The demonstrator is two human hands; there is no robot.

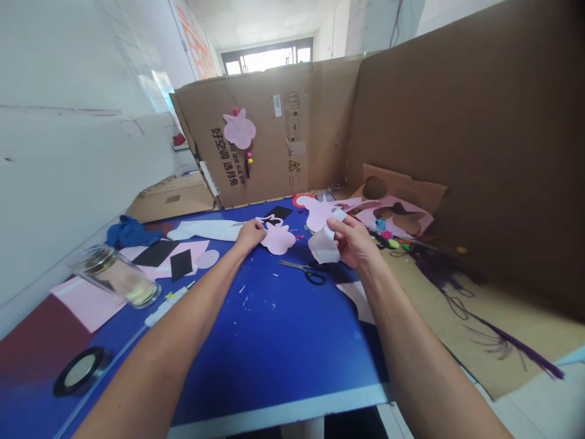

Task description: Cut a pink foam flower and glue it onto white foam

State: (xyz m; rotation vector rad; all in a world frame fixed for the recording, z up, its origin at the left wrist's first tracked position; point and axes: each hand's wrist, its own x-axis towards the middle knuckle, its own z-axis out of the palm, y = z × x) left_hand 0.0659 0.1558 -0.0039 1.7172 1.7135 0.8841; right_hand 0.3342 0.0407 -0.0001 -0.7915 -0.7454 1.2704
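Head view: left beyond the scissors (pixel 307 268) on the counter (pixel 274 347), the left hand (pixel 251 235) pinches a pink cutout (pixel 279 241); right beyond them, the right hand (pixel 355 242) grips white paper (pixel 324 246).

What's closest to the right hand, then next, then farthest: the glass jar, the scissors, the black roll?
From the right hand, in the head view:
1. Scissors, just left and lower
2. Glass jar, much farther left
3. Black roll, lower left

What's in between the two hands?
In the head view, between the left hand and the right hand are a pink cutout, a larger pink piece and a whitish piece held by the right hand. Scissors lie just in front.
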